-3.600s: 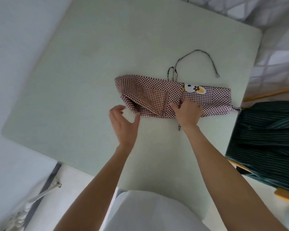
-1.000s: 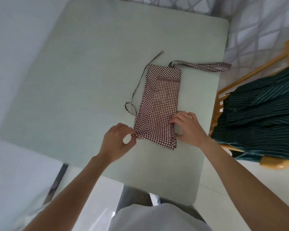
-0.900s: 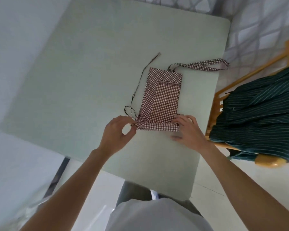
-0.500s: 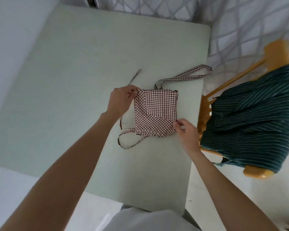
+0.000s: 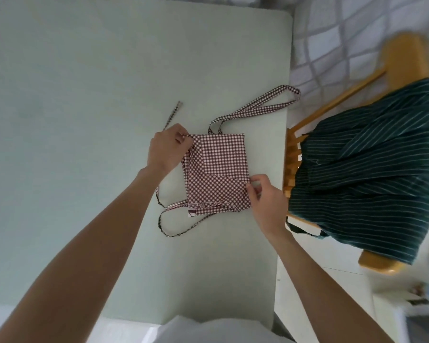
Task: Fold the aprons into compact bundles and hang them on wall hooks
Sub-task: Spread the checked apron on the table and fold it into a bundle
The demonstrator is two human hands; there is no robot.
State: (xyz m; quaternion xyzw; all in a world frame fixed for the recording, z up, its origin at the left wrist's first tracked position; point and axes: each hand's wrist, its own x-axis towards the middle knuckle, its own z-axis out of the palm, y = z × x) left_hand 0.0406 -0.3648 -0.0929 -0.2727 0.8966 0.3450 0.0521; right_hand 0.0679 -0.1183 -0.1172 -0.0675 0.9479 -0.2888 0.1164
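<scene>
Fingers (image 5: 181,138) of both hands pinch opposite corners of the folded checked apron (image 5: 218,169), hiding those corners.

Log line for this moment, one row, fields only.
stage: folding | checked apron folded square on table | left hand pinches top-left corner | right hand pinches right edge | striped apron waiting on chair

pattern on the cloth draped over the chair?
Dark green with thin pale stripes, on the cloth over the chair; head view.
</scene>
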